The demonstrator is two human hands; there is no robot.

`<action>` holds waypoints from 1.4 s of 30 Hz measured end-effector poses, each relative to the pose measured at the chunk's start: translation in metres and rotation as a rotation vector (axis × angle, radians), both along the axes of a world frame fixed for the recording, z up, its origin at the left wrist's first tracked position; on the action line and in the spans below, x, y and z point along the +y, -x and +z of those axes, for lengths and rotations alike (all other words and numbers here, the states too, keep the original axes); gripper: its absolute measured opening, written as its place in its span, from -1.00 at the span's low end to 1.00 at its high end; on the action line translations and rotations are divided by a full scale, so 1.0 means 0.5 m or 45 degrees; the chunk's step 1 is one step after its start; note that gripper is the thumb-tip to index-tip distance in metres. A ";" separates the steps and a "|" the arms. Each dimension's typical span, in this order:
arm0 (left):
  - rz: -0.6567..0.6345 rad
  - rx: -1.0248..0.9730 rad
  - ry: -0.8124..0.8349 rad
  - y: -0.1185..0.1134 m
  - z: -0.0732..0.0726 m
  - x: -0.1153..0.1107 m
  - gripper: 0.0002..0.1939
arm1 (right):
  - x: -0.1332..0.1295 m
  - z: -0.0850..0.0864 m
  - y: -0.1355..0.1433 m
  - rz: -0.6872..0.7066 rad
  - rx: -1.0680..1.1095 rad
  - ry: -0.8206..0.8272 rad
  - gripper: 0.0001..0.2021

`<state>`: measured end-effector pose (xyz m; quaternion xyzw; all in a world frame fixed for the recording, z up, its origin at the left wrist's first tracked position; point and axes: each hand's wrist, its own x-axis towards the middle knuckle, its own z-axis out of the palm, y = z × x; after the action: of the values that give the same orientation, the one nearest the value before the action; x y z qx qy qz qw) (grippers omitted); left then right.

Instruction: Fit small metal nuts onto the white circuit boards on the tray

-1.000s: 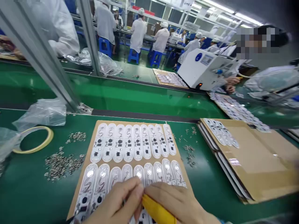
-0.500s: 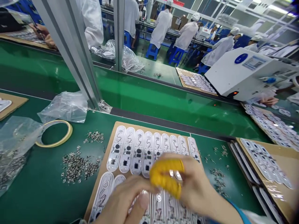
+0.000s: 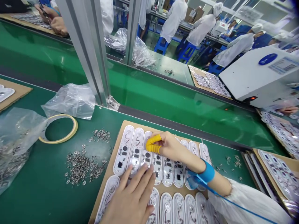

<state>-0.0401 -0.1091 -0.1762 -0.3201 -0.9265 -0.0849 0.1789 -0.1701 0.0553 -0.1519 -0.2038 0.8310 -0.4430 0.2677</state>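
Observation:
Rows of white rounded plastic housings [image 3: 123, 151] lie on a cardboard sheet [image 3: 110, 171], each with a small circuit board and thin wires. My left hand [image 3: 134, 196] rests over them, fingers spread and palm down, hiding part of the lower row. My right hand [image 3: 167, 146], with yellow finger cots [image 3: 154, 143] on thumb and forefinger, is pinched at the upper half of the third housing in the top row. Whatever sits between those fingertips is hidden. A blue strap [image 3: 206, 171] with a cord circles the right wrist.
Small metal parts [image 3: 80, 168] are heaped to the left, near a tape roll [image 3: 74, 129] and plastic bags [image 3: 71, 101]. More metal bits lie right of the cardboard. A metal post [image 3: 90, 56] rises behind. Stacked trays [image 3: 257, 174] stand at right. Co-workers sit beyond.
My right hand has moved up and left, from the middle of the sheet to the third upper housing. My left hand has spread out flat. The view has shifted slightly.

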 end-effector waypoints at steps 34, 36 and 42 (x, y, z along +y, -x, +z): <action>-0.135 0.063 0.098 -0.026 -0.022 -0.013 -0.41 | 0.494 -0.012 -0.157 -0.668 0.644 -0.909 -0.87; -0.123 0.030 0.097 -0.030 -0.025 -0.018 -0.38 | 0.490 -0.016 -0.154 -0.628 0.650 -0.929 -0.89; -0.123 -0.003 0.120 -0.040 -0.036 -0.028 -0.31 | 0.493 -0.004 -0.143 -0.508 0.769 -0.909 -0.93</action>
<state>-0.0199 -0.1231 -0.1940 -0.3723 -0.9132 -0.0500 0.1581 -0.0986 0.3021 -0.1539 -0.0558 0.9937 -0.0951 -0.0214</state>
